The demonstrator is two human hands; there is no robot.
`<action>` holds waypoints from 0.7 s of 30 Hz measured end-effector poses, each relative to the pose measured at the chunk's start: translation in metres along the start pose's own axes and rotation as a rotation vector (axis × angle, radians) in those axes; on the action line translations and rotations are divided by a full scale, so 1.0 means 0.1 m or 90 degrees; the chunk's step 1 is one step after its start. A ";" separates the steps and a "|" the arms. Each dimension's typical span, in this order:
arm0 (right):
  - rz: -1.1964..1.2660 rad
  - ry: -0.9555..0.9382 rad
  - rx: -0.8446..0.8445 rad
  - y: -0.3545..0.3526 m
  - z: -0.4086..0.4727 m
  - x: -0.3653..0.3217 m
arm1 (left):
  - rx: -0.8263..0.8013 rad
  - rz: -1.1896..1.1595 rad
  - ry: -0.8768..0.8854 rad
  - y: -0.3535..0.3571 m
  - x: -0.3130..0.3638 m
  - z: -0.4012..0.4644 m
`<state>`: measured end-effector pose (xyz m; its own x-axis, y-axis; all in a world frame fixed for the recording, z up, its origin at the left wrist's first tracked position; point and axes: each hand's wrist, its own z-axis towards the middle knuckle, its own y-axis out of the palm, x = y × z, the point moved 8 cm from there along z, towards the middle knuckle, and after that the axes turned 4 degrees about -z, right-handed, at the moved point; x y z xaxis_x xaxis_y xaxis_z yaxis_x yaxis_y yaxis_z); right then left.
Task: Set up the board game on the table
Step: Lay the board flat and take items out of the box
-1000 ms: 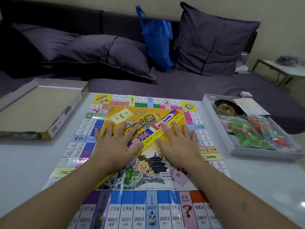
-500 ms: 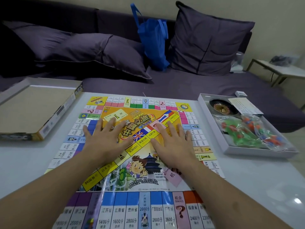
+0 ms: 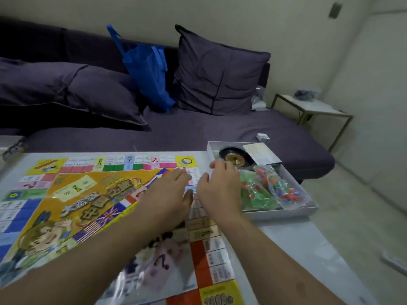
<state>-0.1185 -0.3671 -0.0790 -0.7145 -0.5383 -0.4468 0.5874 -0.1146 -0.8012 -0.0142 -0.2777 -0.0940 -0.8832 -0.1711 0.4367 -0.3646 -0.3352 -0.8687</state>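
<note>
The colourful game board (image 3: 88,190) lies unfolded and flat on the white table (image 3: 286,249). My left hand (image 3: 167,192) hovers low over the board's right side, fingers stretched out and holding nothing. My right hand (image 3: 220,188) is beside it at the left wall of the open white game box (image 3: 284,213), fingers loosely curled and empty. Inside the box lie a black spinner wheel (image 3: 235,159), a folded paper (image 3: 262,154), a bag of green pieces (image 3: 257,197) and a bag of mixed coloured pieces (image 3: 279,186). The picture is blurred by motion.
A dark purple sofa (image 3: 198,128) with cushions runs along the table's far side, with a blue bag (image 3: 147,73) and a small white item (image 3: 263,136) on it. The box lid's corner (image 3: 13,146) shows at far left. A small side table (image 3: 315,106) stands at the right.
Both hands have lifted off the middle of the board and moved right, to the board's right edge beside the box. The view has swung right and up.
</note>
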 end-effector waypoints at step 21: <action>-0.072 0.299 0.050 -0.33 1.50 2.28 | -0.120 -0.013 0.076 1.19 0.76 0.68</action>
<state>-0.2438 -0.6108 -0.0943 -0.8594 -0.0854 -0.5041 0.5096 -0.2229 -0.8310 -0.1049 -0.3939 -0.1480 -0.8996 -0.0513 0.4336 -0.4215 -0.1569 -0.8931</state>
